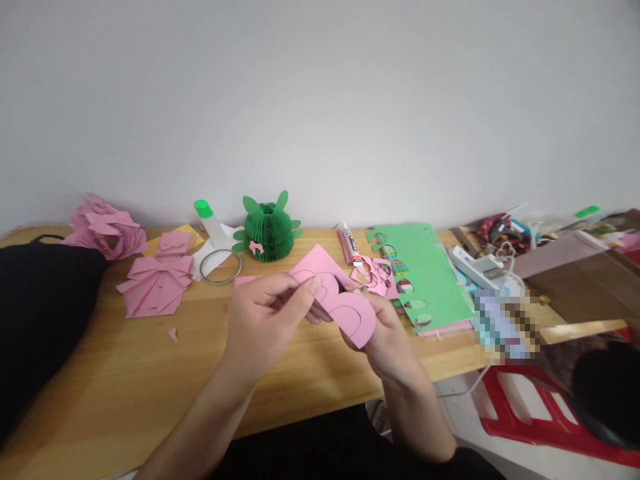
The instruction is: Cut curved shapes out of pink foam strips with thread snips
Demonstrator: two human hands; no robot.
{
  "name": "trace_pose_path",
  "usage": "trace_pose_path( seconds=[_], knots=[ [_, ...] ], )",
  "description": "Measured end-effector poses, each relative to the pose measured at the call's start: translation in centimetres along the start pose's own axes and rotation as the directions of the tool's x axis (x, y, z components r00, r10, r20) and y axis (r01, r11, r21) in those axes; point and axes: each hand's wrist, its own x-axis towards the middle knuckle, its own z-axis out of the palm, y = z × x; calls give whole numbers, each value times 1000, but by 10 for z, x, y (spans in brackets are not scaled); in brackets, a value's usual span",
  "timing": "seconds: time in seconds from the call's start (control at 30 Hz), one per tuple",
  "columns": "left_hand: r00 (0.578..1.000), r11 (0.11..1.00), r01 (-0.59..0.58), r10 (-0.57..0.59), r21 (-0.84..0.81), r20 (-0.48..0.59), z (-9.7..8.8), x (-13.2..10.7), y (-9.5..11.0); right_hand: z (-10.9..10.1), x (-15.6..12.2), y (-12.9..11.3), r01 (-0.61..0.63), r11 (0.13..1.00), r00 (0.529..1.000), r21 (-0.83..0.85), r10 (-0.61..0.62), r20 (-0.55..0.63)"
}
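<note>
My left hand [273,310] pinches the left edge of a folded pink paper piece [340,300] with curved pencil lines drawn on it. My right hand [387,333] is under the paper's right end, fingers closed; a dark tip at the paper's upper edge looks like scissors [341,287], mostly hidden. Both hands hover just above the wooden table [150,373], near its front edge.
On the table lie pink folded papers [157,283], a pink paper heap [107,230], a metal ring [220,265], a green-capped glue bottle [210,223], a green honeycomb paper figure [269,228], a glue tube [350,243], pink scraps [377,273], green cut card [425,273] and a glue gun [475,265]. A red stool [525,413] stands right.
</note>
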Motion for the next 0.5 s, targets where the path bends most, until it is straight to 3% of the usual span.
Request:
trace_pose_path(
  seconds=[0.2, 0.5],
  knots=[
    [1000, 997, 28, -29, 75, 12, -2, -1, -4, -1, 1, 1, 15, 999, 1000, -42, -16, -10],
    [996, 996, 89, -89, -1, 29, 0, -5, -9, -2, 1, 0, 46, 993, 999, -106, -48, -11]
  ],
)
